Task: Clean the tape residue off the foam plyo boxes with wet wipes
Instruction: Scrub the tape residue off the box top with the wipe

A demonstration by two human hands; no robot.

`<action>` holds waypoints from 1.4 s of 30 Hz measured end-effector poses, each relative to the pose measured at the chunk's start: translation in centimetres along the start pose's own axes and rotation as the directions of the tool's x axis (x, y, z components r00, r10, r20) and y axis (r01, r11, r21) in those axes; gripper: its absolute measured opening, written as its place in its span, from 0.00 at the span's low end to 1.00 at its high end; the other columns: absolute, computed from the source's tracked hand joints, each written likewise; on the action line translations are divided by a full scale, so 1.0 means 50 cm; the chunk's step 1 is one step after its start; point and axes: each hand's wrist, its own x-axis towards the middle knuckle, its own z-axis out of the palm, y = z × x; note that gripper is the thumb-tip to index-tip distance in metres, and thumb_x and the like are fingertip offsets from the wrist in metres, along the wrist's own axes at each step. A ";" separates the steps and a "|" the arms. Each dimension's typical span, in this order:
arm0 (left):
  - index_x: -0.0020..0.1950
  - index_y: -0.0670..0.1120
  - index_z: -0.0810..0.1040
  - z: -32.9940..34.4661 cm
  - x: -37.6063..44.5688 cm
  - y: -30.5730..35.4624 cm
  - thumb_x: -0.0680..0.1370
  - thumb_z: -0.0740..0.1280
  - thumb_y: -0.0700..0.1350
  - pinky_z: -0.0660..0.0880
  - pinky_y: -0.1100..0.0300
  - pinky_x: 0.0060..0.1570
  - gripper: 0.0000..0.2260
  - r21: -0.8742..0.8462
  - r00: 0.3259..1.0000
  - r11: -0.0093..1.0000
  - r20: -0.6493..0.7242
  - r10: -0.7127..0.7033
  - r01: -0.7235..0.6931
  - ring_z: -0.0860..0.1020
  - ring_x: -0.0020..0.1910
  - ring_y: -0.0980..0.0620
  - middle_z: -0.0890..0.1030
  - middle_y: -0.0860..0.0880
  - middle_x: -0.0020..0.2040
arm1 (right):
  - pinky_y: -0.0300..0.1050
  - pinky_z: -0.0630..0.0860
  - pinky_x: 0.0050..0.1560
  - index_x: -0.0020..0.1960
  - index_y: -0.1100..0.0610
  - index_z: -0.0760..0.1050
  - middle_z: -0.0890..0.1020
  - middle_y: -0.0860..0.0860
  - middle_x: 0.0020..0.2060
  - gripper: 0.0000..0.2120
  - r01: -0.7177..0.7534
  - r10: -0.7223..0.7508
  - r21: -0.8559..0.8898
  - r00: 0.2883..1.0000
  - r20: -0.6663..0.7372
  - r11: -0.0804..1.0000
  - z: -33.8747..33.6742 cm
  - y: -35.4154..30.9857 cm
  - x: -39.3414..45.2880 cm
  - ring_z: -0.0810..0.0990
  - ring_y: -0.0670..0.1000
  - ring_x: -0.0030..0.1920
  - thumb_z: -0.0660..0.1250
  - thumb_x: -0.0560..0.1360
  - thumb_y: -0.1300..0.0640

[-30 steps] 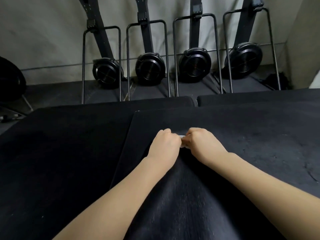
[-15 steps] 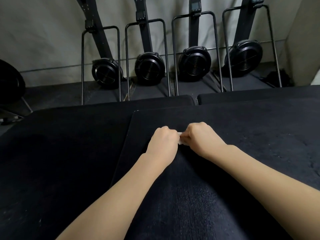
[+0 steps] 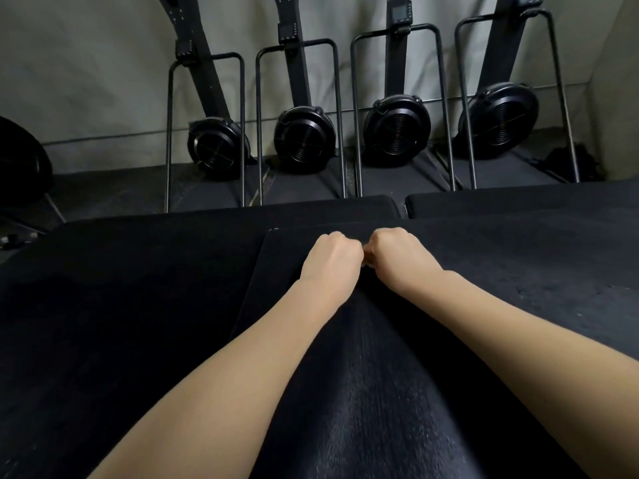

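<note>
Your two hands have slid farther along the box top, away from you and toward its far edge, and the white wipe that peeked out between them a moment ago is now hidden. Your left hand (image 3: pixel 332 259) and your right hand (image 3: pixel 401 255) sit knuckle to knuckle on the top black foam box (image 3: pixel 449 305), close to its far edge and near its far left corner. Both fists are curled tight. You cannot tell from this view what the fingers are gripping (only a tiny pale bit shows in the gap between the hands, too small to name). That box lies on a wider black box (image 3: pixel 121 305), which sticks out to its left. Another black box (image 3: pixel 518 203) lies just past the top box's far edge, on the right. Beyond the boxes, four black fan machines stand upright in a row against the wall (image 3: pixel 103 63); the second from the left (image 3: pixel 304 140) is straight past your hands.
</note>
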 end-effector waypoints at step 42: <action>0.56 0.42 0.81 0.051 0.175 -0.084 0.78 0.63 0.35 0.69 0.55 0.43 0.11 -0.303 0.961 0.913 0.139 -0.239 0.272 0.74 0.46 0.43 0.73 0.40 0.56 | 0.54 0.81 0.46 0.48 0.52 0.86 0.83 0.57 0.44 0.07 0.044 -0.044 0.038 0.999 0.009 0.998 0.032 0.070 0.213 0.81 0.61 0.43 0.68 0.77 0.58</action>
